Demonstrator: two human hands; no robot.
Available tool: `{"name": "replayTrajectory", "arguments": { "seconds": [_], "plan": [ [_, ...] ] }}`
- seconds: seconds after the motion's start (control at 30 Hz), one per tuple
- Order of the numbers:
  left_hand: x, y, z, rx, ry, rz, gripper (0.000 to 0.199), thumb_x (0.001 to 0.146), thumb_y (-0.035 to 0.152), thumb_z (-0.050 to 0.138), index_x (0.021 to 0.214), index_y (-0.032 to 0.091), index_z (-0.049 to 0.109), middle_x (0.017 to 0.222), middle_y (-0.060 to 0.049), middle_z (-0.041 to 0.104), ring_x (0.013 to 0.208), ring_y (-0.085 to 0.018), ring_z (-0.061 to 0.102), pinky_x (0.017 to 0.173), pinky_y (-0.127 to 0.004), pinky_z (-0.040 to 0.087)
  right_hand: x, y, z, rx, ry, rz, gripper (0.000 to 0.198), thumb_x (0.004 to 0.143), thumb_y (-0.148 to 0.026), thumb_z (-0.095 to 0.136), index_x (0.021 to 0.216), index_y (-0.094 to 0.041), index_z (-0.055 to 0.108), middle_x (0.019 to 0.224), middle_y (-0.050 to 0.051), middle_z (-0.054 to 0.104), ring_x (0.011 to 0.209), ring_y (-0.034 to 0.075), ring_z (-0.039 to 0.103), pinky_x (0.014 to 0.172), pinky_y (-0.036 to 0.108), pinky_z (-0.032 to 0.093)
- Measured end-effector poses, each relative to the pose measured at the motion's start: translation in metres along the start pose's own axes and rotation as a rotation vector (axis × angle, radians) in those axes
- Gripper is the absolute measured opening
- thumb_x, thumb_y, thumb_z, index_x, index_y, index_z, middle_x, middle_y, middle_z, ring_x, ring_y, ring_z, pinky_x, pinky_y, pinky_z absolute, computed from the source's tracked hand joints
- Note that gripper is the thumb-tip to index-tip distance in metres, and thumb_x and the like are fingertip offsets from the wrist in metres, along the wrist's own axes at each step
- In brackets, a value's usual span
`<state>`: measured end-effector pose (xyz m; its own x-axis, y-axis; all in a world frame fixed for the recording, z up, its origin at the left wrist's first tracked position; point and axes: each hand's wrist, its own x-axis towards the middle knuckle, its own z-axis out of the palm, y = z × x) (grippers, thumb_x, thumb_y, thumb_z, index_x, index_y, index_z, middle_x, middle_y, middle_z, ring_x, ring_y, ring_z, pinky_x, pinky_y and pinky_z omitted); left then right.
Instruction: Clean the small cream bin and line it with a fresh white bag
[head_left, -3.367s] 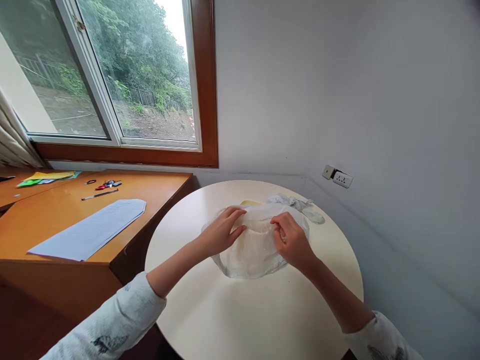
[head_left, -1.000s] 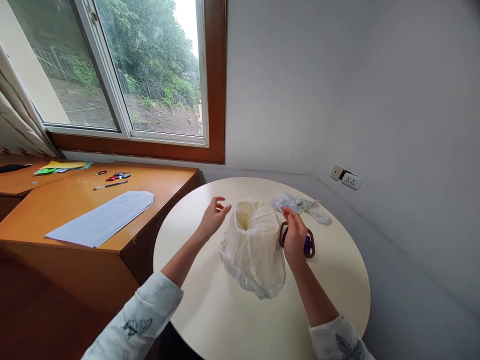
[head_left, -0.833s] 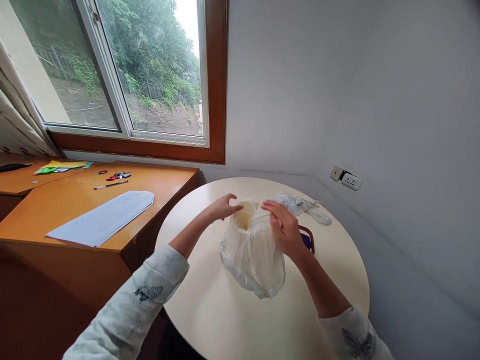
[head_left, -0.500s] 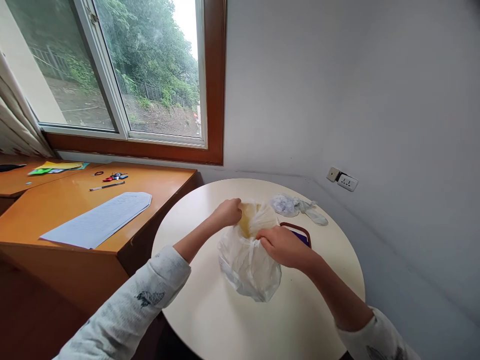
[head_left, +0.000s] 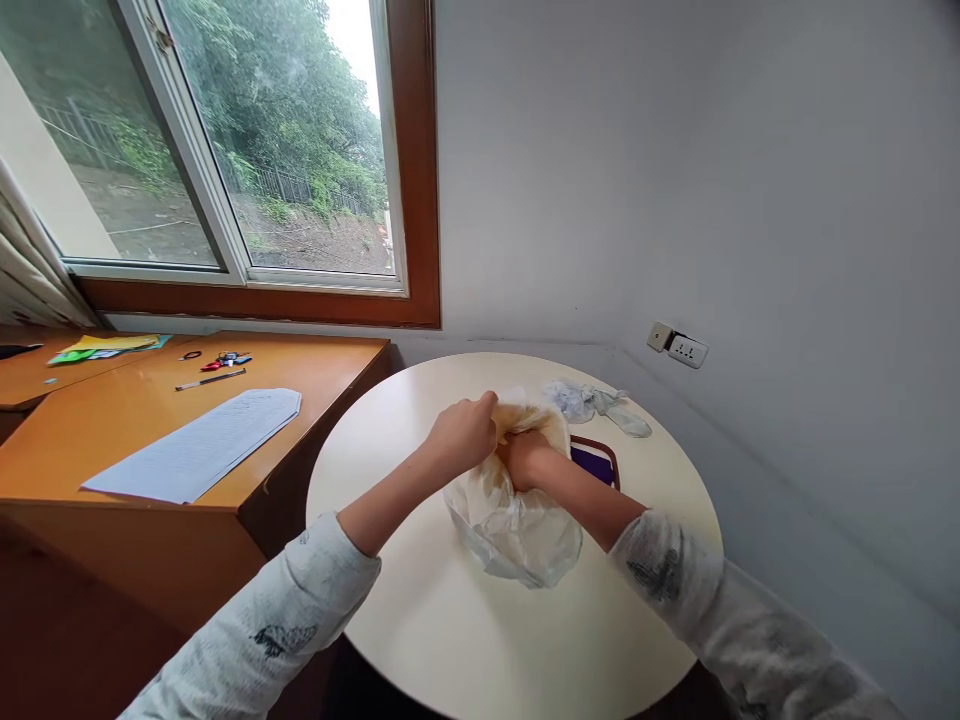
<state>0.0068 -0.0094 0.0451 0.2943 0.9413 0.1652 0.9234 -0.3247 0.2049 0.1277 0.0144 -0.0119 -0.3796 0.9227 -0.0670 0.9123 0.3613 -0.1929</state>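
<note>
A white plastic bag (head_left: pixel 517 535) rests on the round cream table, its mouth held apart toward the top. My left hand (head_left: pixel 466 432) is closed on the left side of the bag's rim. Inside the mouth is my right hand (head_left: pixel 527 458), sunk past the knuckles, so its fingers are hidden. Something yellowish shows within the bag, too covered to name. Just right of the bag lies a dark purple item with a brown edge (head_left: pixel 596 462), partly behind my right forearm.
Crumpled clear plastic bags (head_left: pixel 596 403) lie at the back of the round table (head_left: pixel 397 600). To the left, an orange desk (head_left: pixel 330 365) carries paper sheets (head_left: pixel 202 445), a pen (head_left: pixel 210 379) and keys (head_left: pixel 227 360). A wall socket (head_left: pixel 687 350) is at the right.
My right hand has let go of the bag's near rim and gone down into its mouth. My left hand keeps hold of the rim. The view has shifted slightly.
</note>
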Motion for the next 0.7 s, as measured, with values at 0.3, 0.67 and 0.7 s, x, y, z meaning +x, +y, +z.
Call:
{"name": "replayTrajectory", "arguments": {
  "seconds": [0.3, 0.67, 0.7],
  "plan": [
    [-0.001, -0.005, 0.007, 0.049, -0.008, -0.022, 0.032, 0.077, 0.016, 0.04, 0.108, 0.018, 0.048, 0.075, -0.01, 0.061, 0.07, -0.025, 0.059, 0.059, -0.029, 0.037, -0.002, -0.001, 0.015, 0.045, -0.001, -0.035, 0.034, 0.051, -0.007, 0.069, 0.083, -0.016, 0.066, 0.097, 0.015, 0.068, 0.098, 0.033, 0.06, 0.09, 0.044, 0.042],
    [-0.003, 0.002, 0.01, 0.062, -0.024, 0.008, 0.028, 0.077, 0.016, 0.04, 0.104, 0.019, 0.048, 0.071, -0.009, 0.06, 0.066, -0.024, 0.059, 0.054, -0.028, 0.035, 0.009, 0.005, 0.026, 0.21, 0.234, -0.023, 0.009, 0.06, -0.009, 0.066, 0.059, -0.017, 0.06, 0.076, 0.01, 0.069, 0.082, 0.029, 0.064, 0.077, 0.04, 0.047],
    [-0.003, 0.003, 0.01, 0.066, -0.026, 0.014, 0.03, 0.077, 0.016, 0.04, 0.106, 0.019, 0.048, 0.071, -0.009, 0.06, 0.066, -0.025, 0.059, 0.054, -0.028, 0.035, 0.01, 0.006, 0.031, 0.201, 0.218, -0.001, 0.012, 0.057, -0.011, 0.069, 0.058, -0.017, 0.059, 0.077, 0.01, 0.069, 0.085, 0.03, 0.063, 0.081, 0.042, 0.046]
  ]
}}
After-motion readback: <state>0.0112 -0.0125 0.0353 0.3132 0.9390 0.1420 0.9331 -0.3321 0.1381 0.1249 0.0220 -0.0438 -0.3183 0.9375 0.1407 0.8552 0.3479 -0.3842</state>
